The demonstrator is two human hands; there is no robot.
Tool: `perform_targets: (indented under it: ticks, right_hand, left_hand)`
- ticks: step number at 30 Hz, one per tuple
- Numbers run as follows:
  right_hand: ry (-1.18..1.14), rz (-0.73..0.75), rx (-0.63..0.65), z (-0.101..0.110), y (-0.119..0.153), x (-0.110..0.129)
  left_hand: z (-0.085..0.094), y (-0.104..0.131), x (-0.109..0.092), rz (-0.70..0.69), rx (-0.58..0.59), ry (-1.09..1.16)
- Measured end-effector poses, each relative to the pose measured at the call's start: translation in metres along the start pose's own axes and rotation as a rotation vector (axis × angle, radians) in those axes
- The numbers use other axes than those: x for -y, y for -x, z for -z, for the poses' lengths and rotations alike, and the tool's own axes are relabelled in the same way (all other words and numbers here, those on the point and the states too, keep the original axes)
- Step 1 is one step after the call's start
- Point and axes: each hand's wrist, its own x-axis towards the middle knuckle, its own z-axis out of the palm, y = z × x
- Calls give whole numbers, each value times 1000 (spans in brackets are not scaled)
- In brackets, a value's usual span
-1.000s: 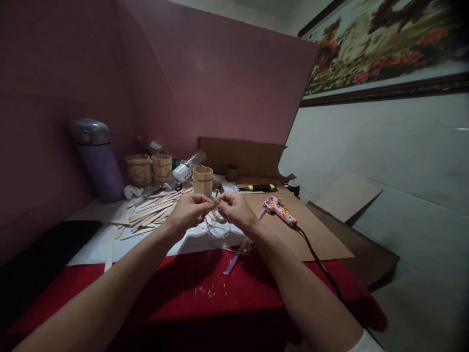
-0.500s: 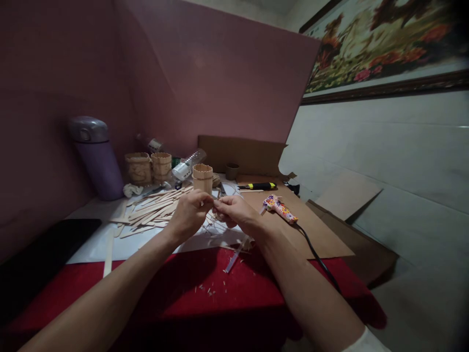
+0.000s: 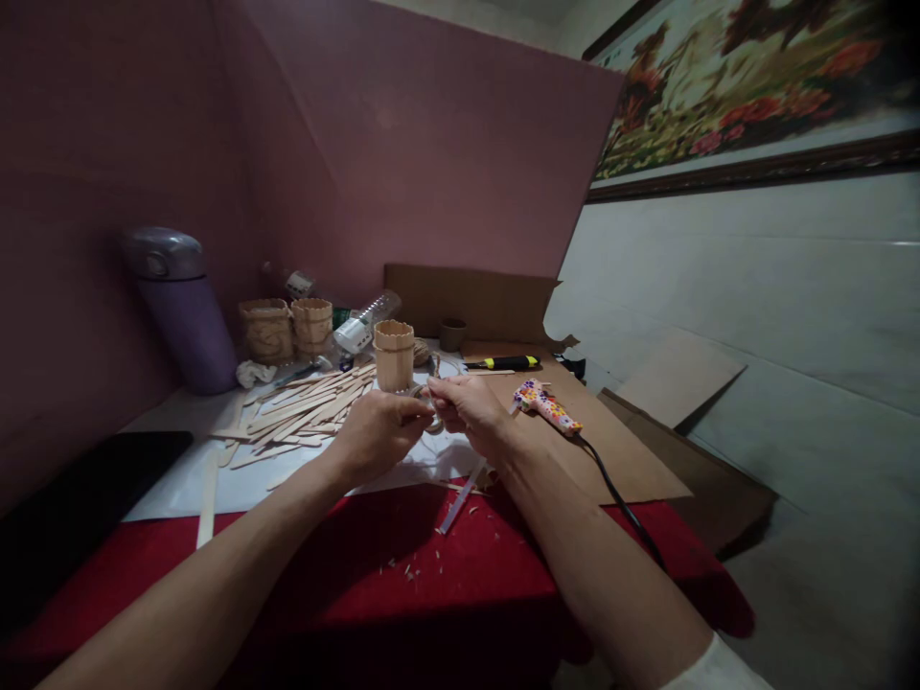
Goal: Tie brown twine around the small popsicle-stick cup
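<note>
So both hands (image 3: 429, 407) are pinching some thin twine right in front of a little wooden cup (image 3: 394, 356), loose craft sticks (image 3: 306, 412) lying just left on the bench (image 3: 337, 561).

So, bare skin is all that's shown on the left hand (image 3: 384, 431), the right hand (image 3: 471, 407) and both forearms. A whitish sleeve (image 3: 715, 668) is worn around the right elbow, kinda plain-looking, though most of it is cut off by the bottom edge.

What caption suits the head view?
Both hands meet before a wooden cup, sticks left, glue gun right.
</note>
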Motion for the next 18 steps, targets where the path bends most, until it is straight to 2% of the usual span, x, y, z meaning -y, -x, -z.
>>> perform_targets:
  ticks: [4, 6, 9, 12, 13, 15, 17, 18]
  right_hand:
    - [18, -18, -20, -1, -1, 2]
    - [3, -12, -34, -1, -2, 1]
    - [-62, 8, -71, 1, -3, 2]
    - [-110, 40, -116, 1, -3, 4]
    - [-104, 50, -129, 1, -3, 5]
    - [-64, 60, -145, 0, -3, 5]
    - [-12, 42, -127, -2, -3, 4]
    - [15, 28, -109, -3, -3, 3]
  left_hand:
    - [1, 1, -3, 62, 149, -160]
    - [3, 1, -2, 146, 127, -256]
    - [7, -1, 2, 323, -4, -390]
    - [15, -3, 6, 444, -59, -462]
    - [17, -3, 6, 441, -102, -469]
    - [19, -4, 4, 361, -264, -431]
    - [18, -4, 1, 251, -442, -285]
    - [17, -4, -1, 212, -485, -174]
